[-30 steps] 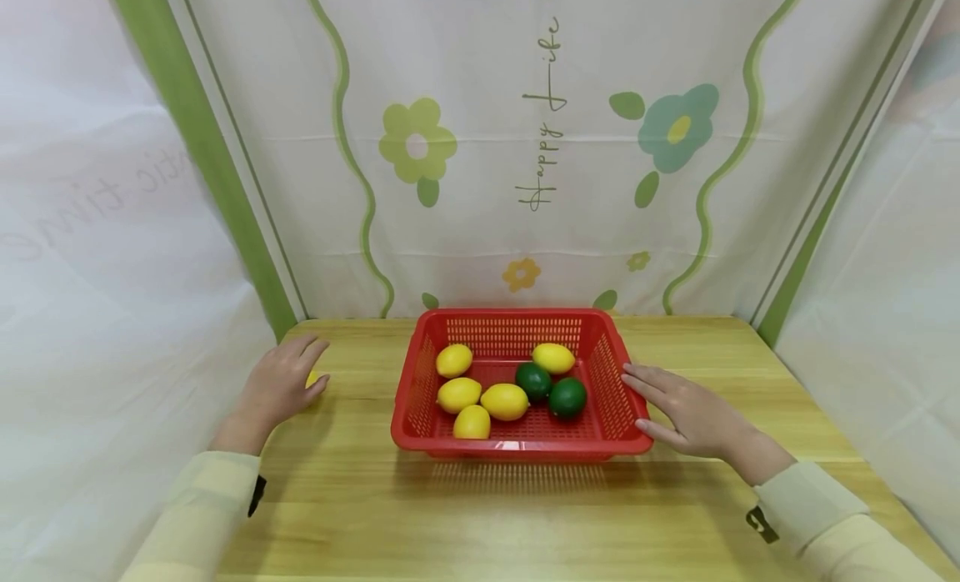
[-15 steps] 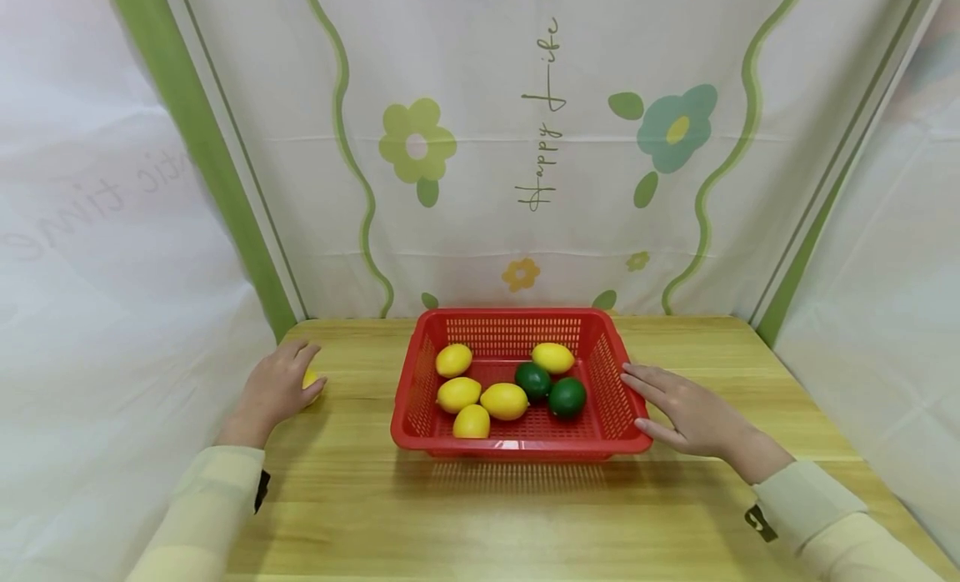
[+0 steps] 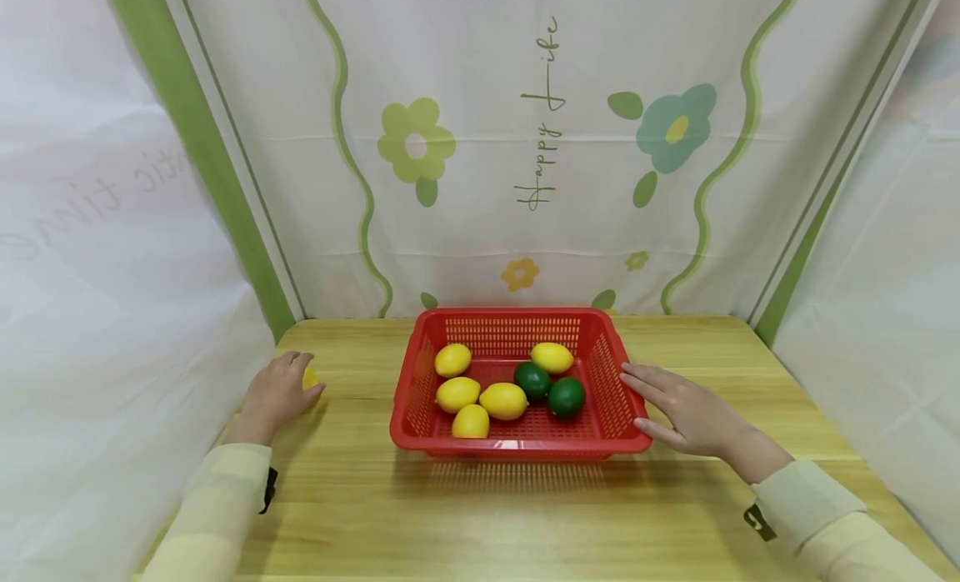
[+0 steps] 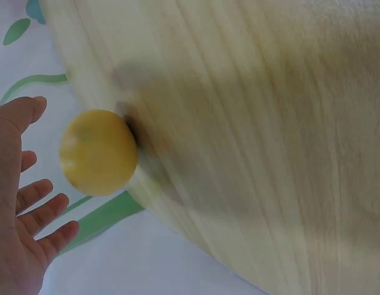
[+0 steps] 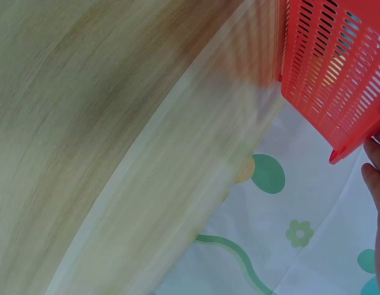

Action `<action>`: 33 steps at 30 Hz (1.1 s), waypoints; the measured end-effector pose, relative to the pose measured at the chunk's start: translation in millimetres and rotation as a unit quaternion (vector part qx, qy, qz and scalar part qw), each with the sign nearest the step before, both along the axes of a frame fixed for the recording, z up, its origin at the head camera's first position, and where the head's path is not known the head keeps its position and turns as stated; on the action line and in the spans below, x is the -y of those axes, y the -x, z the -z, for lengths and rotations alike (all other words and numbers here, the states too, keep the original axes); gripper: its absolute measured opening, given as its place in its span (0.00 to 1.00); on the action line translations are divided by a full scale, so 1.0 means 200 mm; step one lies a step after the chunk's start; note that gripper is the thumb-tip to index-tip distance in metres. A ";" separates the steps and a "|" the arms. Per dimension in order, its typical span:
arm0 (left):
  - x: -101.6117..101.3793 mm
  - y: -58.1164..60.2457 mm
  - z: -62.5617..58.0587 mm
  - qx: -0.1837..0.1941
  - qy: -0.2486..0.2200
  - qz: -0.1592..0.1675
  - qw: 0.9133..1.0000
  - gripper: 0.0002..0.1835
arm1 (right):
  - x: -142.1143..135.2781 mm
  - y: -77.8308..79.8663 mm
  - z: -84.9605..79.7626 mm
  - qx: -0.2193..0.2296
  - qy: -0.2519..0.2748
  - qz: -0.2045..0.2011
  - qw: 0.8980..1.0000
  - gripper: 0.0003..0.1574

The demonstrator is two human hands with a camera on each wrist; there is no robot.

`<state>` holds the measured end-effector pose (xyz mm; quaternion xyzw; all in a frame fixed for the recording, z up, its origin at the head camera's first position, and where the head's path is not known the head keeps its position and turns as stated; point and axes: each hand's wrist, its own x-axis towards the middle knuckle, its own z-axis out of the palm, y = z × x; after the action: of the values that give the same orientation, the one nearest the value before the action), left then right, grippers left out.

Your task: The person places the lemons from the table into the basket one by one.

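At the table's left side, my left hand (image 3: 277, 392) is beside a lone lemon (image 3: 310, 378), partly covering it in the head view. The left wrist view has this yellow lemon (image 4: 99, 152) on the table, just off the spread thumb and fingers. My right hand (image 3: 688, 411) rests its straight fingertips on the right rim of a red plastic basket (image 3: 517, 445). Inside lie several yellow lemons (image 3: 503, 401) and two dark green lemon-shaped fruits (image 3: 566, 397). In the right wrist view, fingers (image 5: 376, 178) touch the basket's edge at the far right.
The basket stands at the middle of a wooden table (image 3: 495, 515). White curtains printed with flowers (image 3: 480, 190) close off the back and both sides. Behind the left hand, the curtain (image 3: 135, 315) comes near the table's edge.
My left hand has lowered slightly toward the lone lemon, its fingers drawing in nearer to it. The right hand and the basket have stayed in place.
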<state>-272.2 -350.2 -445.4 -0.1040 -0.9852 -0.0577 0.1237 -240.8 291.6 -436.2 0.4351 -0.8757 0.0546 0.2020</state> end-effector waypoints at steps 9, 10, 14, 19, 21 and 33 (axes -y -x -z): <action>0.00 0.00 0.05 0.030 -0.037 -0.036 0.998 0.33 | 0.00 0.00 0.00 0.005 0.001 0.000 1.000 0.40; 0.00 0.00 0.05 0.034 -0.043 -0.040 0.998 0.33 | 0.00 0.00 0.00 0.006 0.001 0.000 1.000 0.40; 0.01 0.01 0.07 0.048 -0.064 -0.054 0.995 0.34 | 0.00 0.00 0.00 0.009 0.001 0.003 1.000 0.40; 0.01 0.00 0.09 0.056 -0.077 -0.060 0.994 0.35 | 0.00 0.00 0.00 0.007 0.004 0.001 1.000 0.40; 0.02 0.00 0.10 0.057 -0.076 -0.060 0.994 0.35 | 0.00 0.00 0.00 0.005 0.004 0.001 1.000 0.40; 0.02 0.03 0.16 0.055 -0.082 -0.077 0.992 0.35 | 0.00 0.00 0.01 0.000 0.003 0.004 1.000 0.40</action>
<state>-277.4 -354.3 -476.9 -0.0141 -0.9874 -0.1347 0.0815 -241.0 291.2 -437.6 0.4313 -0.8771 0.0567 0.2038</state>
